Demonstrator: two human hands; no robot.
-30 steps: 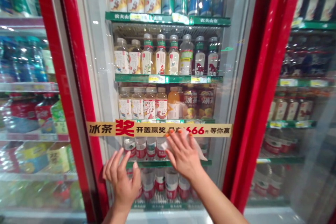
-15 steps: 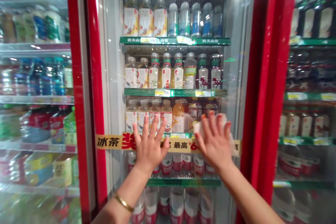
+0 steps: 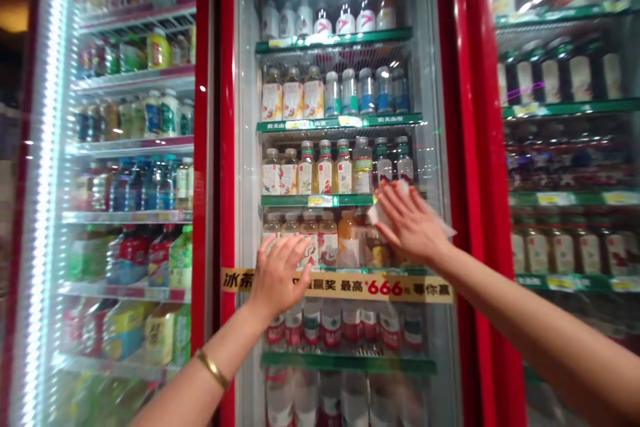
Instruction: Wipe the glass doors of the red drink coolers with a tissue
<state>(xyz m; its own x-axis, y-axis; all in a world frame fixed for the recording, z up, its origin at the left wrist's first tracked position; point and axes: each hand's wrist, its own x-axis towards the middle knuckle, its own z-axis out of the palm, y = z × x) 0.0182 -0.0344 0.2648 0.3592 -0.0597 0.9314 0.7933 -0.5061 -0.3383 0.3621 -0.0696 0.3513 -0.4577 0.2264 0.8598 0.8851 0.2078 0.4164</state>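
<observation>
In the head view my right hand [image 3: 413, 223] holds a thin white wipe [image 3: 381, 217] under its palm, pressed to the glass door [image 3: 427, 140] of a drinks fridge. Its fingers are stretched and lie flat, slanting up to the left. Wipe edges stick out on both sides of the hand. My left hand [image 3: 281, 275], open with its fingers a little bent, rests at the glass over a yellow printed strip [image 3: 333, 288]. It covers some of the lettering and holds nothing. A gold bangle [image 3: 213, 368] is on my left wrist.
Behind the glass, bottles [image 3: 325, 170] stand in rows on green-edged shelves [image 3: 345, 121]. Red door frames [image 3: 227, 147] border the door. More fridges with drinks are left and right, and a light strip [image 3: 43, 213] runs down the far left.
My right hand has moved up the glass with the wipe and now slants left. My left hand's fingers have bent more. The view has shifted back and upward, showing a higher shelf.
</observation>
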